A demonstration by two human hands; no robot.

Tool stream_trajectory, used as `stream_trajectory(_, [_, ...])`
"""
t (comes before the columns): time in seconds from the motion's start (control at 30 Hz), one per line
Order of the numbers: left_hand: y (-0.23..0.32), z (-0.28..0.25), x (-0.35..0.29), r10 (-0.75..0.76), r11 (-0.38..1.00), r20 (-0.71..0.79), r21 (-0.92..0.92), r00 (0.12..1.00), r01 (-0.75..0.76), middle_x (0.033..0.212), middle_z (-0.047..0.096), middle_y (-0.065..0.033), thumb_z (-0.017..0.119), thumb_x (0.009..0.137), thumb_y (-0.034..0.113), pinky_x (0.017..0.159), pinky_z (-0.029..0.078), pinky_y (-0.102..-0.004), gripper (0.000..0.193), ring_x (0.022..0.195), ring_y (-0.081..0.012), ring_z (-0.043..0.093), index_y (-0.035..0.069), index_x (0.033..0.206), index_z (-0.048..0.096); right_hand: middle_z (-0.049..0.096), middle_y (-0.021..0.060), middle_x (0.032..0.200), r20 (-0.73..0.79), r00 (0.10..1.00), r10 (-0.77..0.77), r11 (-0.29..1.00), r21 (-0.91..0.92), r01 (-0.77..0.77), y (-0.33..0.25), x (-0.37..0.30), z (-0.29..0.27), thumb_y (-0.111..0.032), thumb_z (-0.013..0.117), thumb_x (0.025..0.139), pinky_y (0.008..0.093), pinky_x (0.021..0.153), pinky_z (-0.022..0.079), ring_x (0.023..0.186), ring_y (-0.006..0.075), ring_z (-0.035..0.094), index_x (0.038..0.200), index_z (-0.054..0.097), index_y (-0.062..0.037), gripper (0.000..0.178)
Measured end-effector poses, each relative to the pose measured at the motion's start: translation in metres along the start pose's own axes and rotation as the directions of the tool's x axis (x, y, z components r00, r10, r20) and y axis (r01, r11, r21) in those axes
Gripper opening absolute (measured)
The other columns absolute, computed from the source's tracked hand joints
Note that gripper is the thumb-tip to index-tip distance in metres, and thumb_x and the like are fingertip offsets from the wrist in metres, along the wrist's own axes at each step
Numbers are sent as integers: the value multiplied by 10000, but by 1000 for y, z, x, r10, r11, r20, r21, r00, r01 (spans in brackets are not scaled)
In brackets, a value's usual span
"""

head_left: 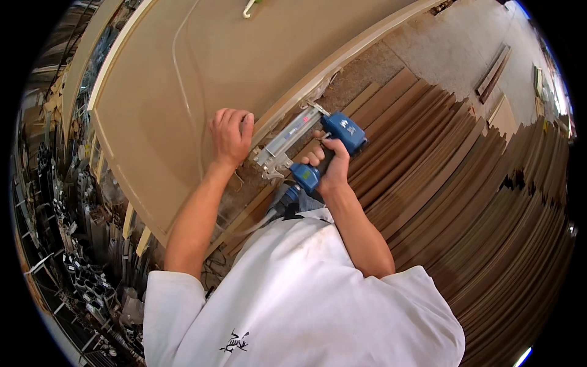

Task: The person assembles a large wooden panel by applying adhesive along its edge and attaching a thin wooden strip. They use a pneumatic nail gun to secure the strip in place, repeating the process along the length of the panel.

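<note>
My right hand [331, 164] is wrapped around the dark grip of a blue pneumatic nail gun [345, 131]. The gun's long silver magazine [287, 137] points to the left and toward me, close to the edge of a large tan panel [147, 122]. Over that panel, near its right-hand edge, is my left hand [231, 137]. Its fingers are loosely curled and close together, with the thumb alongside; no object shows in them. A clear air hose [177, 64] runs across the panel, and a hose fitting [287, 196] sits below the gun's handle.
Long brown wooden strips [428, 159] lie stacked to the right. Racks of dark and metallic profiles [85, 263] fill the left side. A pale green-and-white hook-shaped item [247, 8] is on the panel's far part. Loose strips [494, 73] lie on the concrete floor [443, 46].
</note>
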State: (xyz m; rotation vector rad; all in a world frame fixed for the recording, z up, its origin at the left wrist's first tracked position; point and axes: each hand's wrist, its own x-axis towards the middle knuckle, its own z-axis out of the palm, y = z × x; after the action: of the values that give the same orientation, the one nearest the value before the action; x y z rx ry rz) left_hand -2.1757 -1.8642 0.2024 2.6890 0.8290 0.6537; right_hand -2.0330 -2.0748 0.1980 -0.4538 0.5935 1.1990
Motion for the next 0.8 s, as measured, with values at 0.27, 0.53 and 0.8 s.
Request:
stream_trajectory(0.27, [-12,1,-13,10,1000,31,13,999,-10,1004,707,-74,600,1012,315,940,413,-477,249,1092,-325,596,105,965,725,442,21,620,-69,998,12,999,-36,-15,5,-2,14,-189,595,872,399,679,531,553,200,482,1092,573,-39,267])
stream_trajectory(0.53, [-8,-2,1,25,999,43,37,999,-27,1021,716,-117,565,1038,300,945,448,-479,285,1067,-352,607,67,994,723,499,56,639,-113,990,-86,981,-183,65,11,8,26,-152,584,889,419,657,534,554,223,524,1079,578,-15,234])
stream_trajectory(0.8, [-2,-2,2,-38,999,44,13,998,37,1003,713,-78,570,1024,328,937,428,-481,275,1075,-320,611,110,967,727,459,20,632,-87,996,-23,991,-136,11,2,11,18,-173,581,877,401,673,524,558,180,492,1077,589,-30,246])
